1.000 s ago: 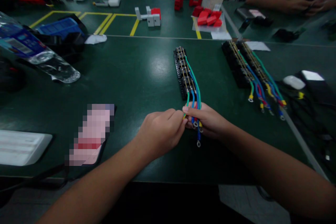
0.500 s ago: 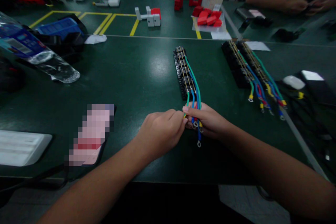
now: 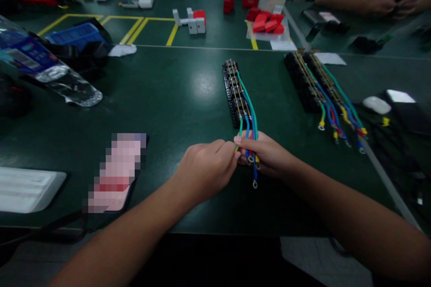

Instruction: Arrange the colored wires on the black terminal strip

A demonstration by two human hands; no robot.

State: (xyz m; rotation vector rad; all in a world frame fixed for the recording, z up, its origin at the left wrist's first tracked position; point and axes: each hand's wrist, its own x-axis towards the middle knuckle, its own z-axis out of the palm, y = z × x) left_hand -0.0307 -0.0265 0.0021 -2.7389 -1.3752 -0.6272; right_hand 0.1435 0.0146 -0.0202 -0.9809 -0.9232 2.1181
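Observation:
A black terminal strip (image 3: 235,92) with brass-coloured bars lies on the green table. Green and blue wires (image 3: 251,107) run from it toward me and end in ring terminals (image 3: 255,184). My left hand (image 3: 210,166) is closed, pinching the end of the leftmost green wire (image 3: 240,128), whose tip is hidden in the fingers. Around the wires from the right, my right hand (image 3: 266,152) is closed, with its thumb near the same green wire. Several ring terminals hang below its fingers, blue, red and yellow at their sleeves.
Two similar wired strips (image 3: 310,83) lie to the right. A phone (image 3: 117,175) and a white power strip (image 3: 32,188) are at the left, a plastic bottle (image 3: 50,67) behind them. Red blocks (image 3: 267,22) sit at the back. A person's hands (image 3: 397,6) show far right.

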